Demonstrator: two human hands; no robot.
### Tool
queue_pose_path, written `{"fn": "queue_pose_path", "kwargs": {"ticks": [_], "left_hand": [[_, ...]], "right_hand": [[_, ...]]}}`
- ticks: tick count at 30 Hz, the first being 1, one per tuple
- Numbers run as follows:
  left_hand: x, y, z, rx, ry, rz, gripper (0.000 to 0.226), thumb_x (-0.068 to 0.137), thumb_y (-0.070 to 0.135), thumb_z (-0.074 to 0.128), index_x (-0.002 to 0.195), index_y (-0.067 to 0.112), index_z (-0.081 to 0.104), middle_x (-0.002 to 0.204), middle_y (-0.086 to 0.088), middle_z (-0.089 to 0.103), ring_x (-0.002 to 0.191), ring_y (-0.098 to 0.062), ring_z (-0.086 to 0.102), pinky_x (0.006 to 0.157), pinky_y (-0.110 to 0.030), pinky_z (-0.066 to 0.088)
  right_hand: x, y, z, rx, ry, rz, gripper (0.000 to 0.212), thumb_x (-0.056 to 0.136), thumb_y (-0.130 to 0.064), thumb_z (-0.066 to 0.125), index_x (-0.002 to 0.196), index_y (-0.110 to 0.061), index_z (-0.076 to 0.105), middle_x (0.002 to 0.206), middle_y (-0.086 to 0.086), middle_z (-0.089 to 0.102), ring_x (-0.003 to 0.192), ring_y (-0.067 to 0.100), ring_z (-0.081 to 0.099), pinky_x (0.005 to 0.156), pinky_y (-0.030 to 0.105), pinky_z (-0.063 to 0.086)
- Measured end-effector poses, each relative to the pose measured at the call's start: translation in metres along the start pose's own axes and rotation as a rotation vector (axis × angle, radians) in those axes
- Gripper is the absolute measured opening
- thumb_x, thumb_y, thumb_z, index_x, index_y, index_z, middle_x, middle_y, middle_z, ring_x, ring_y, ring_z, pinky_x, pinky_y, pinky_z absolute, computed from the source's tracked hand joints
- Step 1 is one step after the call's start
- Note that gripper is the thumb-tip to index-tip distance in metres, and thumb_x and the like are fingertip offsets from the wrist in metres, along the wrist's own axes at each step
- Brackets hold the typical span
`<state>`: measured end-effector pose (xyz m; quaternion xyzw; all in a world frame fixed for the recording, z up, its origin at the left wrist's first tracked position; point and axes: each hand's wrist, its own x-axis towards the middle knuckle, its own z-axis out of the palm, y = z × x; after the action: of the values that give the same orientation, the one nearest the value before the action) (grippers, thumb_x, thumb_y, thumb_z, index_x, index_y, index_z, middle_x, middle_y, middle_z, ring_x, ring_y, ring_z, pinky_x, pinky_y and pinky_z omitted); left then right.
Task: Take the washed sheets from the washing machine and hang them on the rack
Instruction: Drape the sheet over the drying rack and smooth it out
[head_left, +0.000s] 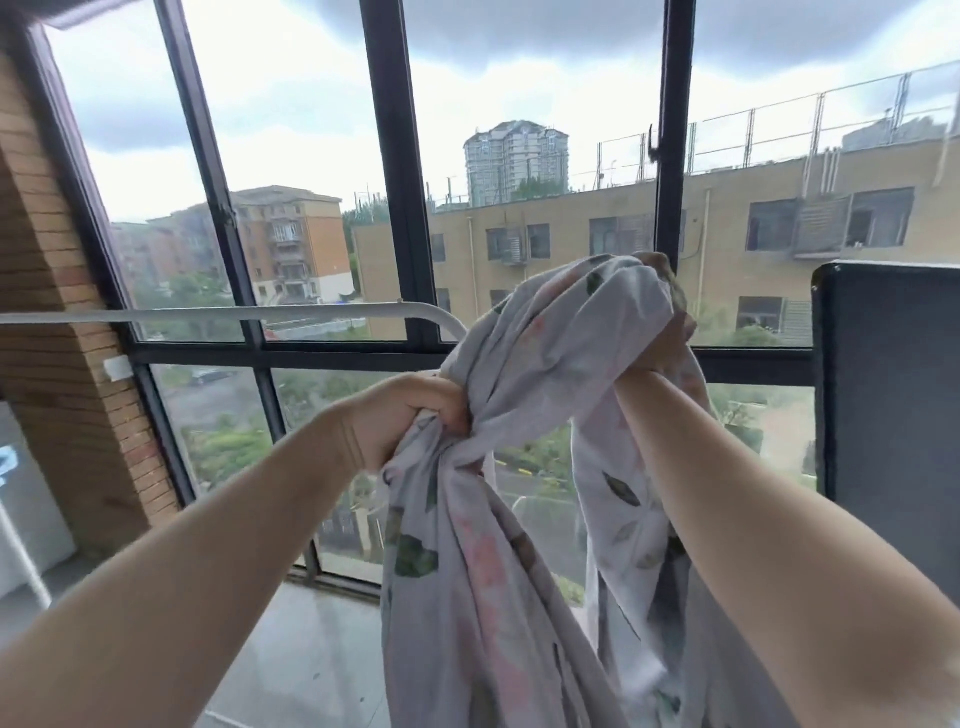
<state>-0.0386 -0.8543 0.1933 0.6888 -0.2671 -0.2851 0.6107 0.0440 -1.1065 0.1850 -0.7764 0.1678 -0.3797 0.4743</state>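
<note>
Tall windows with dark frames fill the whole front of this balcony, and a brick wall closes the left side. On the right, a dark panel stands close to the right forearm. The floral sheet is out of the machine and in the air in front of the person. It is bunched and twisted, its long end hangs toward the floor, and it is not yet on the rack. The white rack bar runs level from the left and bends downward just behind the sheet. The left grip is clamped on a tight bunch of cloth near the bend of the bar. The right grip is higher, closed on another fold and partly covered by it.

I judge that the step in hand is to bring the sheet over the bar. To do it well, the twist between the two grips should be opened first, or the cloth will dry like a rope. Then one edge can go over the bar and be drawn to the left, where the bar runs long. The panel makes the room on the right narrow, and the glass is near behind the bar, so the wide movement is better made leftward and upward. The hanging end may drag on the floor if it is not lifted.
</note>
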Motion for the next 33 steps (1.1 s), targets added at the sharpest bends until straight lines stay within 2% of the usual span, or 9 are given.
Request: {"fn": "queue_pose_path", "kwargs": {"ticks": [4,7,11,13,16,21,24,27,33], "left_hand": [[-0.012,0.041,-0.047,0.123,0.105,-0.056,0.046,0.033,0.027,0.102,0.068,0.008,0.078,0.064,-0.008,0.069,0.053,-0.016,0.067,0.052,-0.025,0.055],[-0.009,0.058,-0.091,0.273,0.271,-0.014,0.051,0.036,0.041,0.101,0.073,0.014,0.079,0.069,-0.007,0.07,0.057,-0.017,0.066,0.055,-0.026,0.054],[-0.009,0.079,-0.136,0.383,0.609,-0.029,0.048,0.043,0.034,0.098,0.083,0.011,0.082,0.085,-0.013,0.074,0.071,-0.024,0.07,0.065,-0.029,0.057],[-0.013,0.086,-0.157,0.428,0.789,-0.077,0.046,0.046,0.03,0.094,0.086,0.012,0.081,0.093,-0.015,0.076,0.081,-0.029,0.072,0.079,-0.037,0.06],[-0.02,0.093,-0.192,0.501,1.04,-0.126,0.07,0.034,0.043,0.097,0.095,0.015,0.08,0.1,-0.011,0.077,0.097,-0.032,0.073,0.098,-0.05,0.054],[-0.017,0.108,-0.226,0.699,1.43,-0.097,0.037,0.063,0.031,0.091,0.093,0.021,0.073,0.094,0.003,0.072,0.09,-0.017,0.066,0.078,-0.023,0.051],[-0.013,0.104,-0.252,0.857,1.669,-0.087,0.053,0.067,0.041,0.087,0.113,0.021,0.069,0.107,0.003,0.068,0.098,-0.018,0.062,0.08,-0.025,0.047],[-0.013,0.08,-0.274,0.986,1.902,-0.122,0.055,0.07,0.047,0.077,0.117,0.021,0.064,0.114,-0.002,0.069,0.104,-0.025,0.065,0.083,-0.03,0.05],[-0.002,0.035,-0.287,1.044,1.95,-0.289,0.045,0.082,0.038,0.068,0.124,0.027,0.058,0.114,-0.001,0.068,0.102,-0.028,0.063,0.075,-0.03,0.042]], "right_hand": [[0.019,-0.039,0.035,-0.069,0.093,-0.214,0.043,0.106,-0.016,0.035,0.147,-0.008,0.041,0.154,0.011,0.042,0.145,0.025,0.033,0.119,0.039,0.02],[0.042,-0.075,0.076,0.039,0.135,-0.393,0.04,0.1,-0.014,0.042,0.138,-0.008,0.052,0.144,0.011,0.053,0.138,0.027,0.042,0.113,0.039,0.023],[0.071,-0.12,0.131,0.1,0.186,-0.61,0.043,0.084,-0.028,0.032,0.117,-0.023,0.06,0.117,0.001,0.065,0.116,0.026,0.055,0.095,0.04,0.034],[0.082,-0.137,0.167,0.137,0.12,-0.671,0.037,0.081,-0.024,0.038,0.112,-0.026,0.058,0.111,-0.002,0.065,0.11,0.025,0.056,0.091,0.04,0.034],[0.091,-0.162,0.219,0.084,0.001,-0.764,0.041,0.078,-0.012,0.052,0.115,-0.03,0.054,0.111,-0.002,0.064,0.11,0.027,0.055,0.093,0.044,0.036],[0.088,-0.19,0.282,0.104,-0.269,-0.712,0.034,0.083,-0.016,0.051,0.114,-0.03,0.054,0.102,0.0,0.066,0.098,0.029,0.059,0.084,0.042,0.043],[0.075,-0.208,0.321,0.256,-0.558,-0.6,0.027,0.077,-0.026,0.062,0.1,-0.03,0.049,0.084,-0.011,0.06,0.087,0.022,0.061,0.071,0.037,0.049],[0.059,-0.217,0.348,0.381,-0.726,-0.582,0.046,0.068,-0.031,0.075,0.105,-0.028,0.049,0.087,-0.012,0.061,0.087,0.017,0.063,0.078,0.039,0.058],[0.044,-0.188,0.391,0.373,-1.043,-0.505,0.069,0.051,-0.04,0.091,0.107,-0.028,0.053,0.097,-0.009,0.066,0.089,0.017,0.065,0.078,0.036,0.059]]}}
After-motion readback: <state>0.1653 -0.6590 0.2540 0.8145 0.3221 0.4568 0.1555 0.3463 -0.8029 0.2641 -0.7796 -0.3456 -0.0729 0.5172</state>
